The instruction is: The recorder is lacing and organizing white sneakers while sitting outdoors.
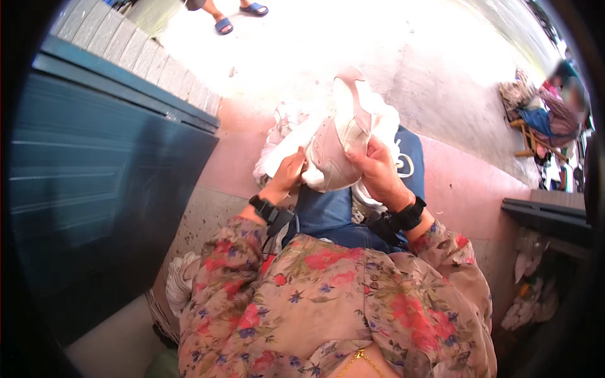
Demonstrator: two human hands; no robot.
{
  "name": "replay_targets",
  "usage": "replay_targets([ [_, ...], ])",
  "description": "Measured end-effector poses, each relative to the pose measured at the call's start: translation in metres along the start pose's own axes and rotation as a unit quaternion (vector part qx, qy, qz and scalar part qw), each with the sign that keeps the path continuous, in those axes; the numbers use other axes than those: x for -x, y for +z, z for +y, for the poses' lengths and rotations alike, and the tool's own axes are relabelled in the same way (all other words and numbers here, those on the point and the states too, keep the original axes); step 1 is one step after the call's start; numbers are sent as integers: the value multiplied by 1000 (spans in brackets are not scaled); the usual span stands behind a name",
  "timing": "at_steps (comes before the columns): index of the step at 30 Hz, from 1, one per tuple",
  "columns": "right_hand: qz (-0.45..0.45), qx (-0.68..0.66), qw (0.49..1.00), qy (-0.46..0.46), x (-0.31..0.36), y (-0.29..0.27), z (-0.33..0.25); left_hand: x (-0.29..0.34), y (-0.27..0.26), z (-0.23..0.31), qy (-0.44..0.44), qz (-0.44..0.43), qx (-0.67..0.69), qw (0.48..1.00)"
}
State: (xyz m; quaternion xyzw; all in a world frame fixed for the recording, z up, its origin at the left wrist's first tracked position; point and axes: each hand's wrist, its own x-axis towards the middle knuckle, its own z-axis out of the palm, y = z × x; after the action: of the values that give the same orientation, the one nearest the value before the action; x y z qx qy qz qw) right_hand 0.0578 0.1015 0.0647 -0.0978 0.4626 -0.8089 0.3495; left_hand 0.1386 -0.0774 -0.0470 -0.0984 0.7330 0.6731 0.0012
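Observation:
Over my lap I hold a soft, pale pink and white piece that looks like a shoe upper (334,157), its narrow end pointing away from me. My left hand (288,174) grips its left edge, with the fingertips partly hidden behind it. On the other side my right hand (380,176) pinches it, thumb lying on the face and fingers underneath. More white pieces (270,157) lie heaped on my lap beneath and to the left, their kind washed out by glare. A white cord-like loop (405,165) shows just right of my right hand, against my blue jeans (324,209).
A dark blue door panel (107,195) stands close on my left. White bundled material (183,277) sits by my left elbow. At the far right a person (561,116) sits on a wooden chair (528,140). Blue sandals (224,26) of another person show ahead on the floor.

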Motion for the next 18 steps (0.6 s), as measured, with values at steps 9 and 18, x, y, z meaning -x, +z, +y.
replay_targets([
  [9,204,-137,966,82,86,-115,3,17,74,90,-6,-95,-357,929],
  [18,210,624,747,-89,116,-95,14,4,113,75,24,-107,-482,869],
])
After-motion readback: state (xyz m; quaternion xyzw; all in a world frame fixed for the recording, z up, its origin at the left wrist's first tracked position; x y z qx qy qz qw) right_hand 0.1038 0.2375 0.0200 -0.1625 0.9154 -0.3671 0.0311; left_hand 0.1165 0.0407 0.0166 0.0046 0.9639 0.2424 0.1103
